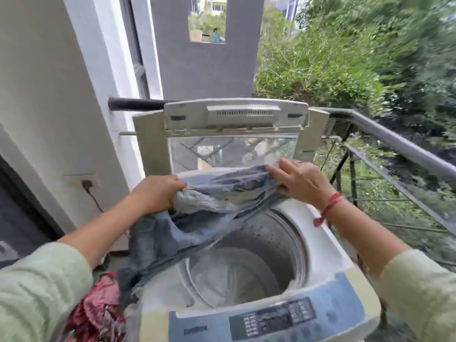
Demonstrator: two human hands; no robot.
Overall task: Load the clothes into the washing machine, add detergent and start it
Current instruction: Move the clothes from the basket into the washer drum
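Both arms are stretched forward over the washing machine [328, 245], pale green sleeves [37, 290] pushed back from the forearms. The left hand [158, 193] is knuckles-up, fingers curled tight into a bunched end of the jeans [197, 218]. The right hand [298, 183] is out at the far end of the fabric, palm turned inward, thumb on top and fingers underneath, pinching the edge. The cloth is blurred there, so that grip looks like a pinch rather than a full fist. A red thread bracelet [332, 206] circles the right wrist.

The jeans hang stretched between the two hands, above the back left of the open drum [246, 262], with the rest of the denim trailing down over the machine's left rim. None of it is inside the drum. The lid [234, 134] stands folded upright at the back.

A red patterned cloth [98, 307] lies heaped low beside the machine's left side, just under the hanging denim. The blue control panel [271, 319] runs along the near edge. A grey railing [394, 144] passes on the right, and a plug [86, 184] sits in the wall socket on the left.
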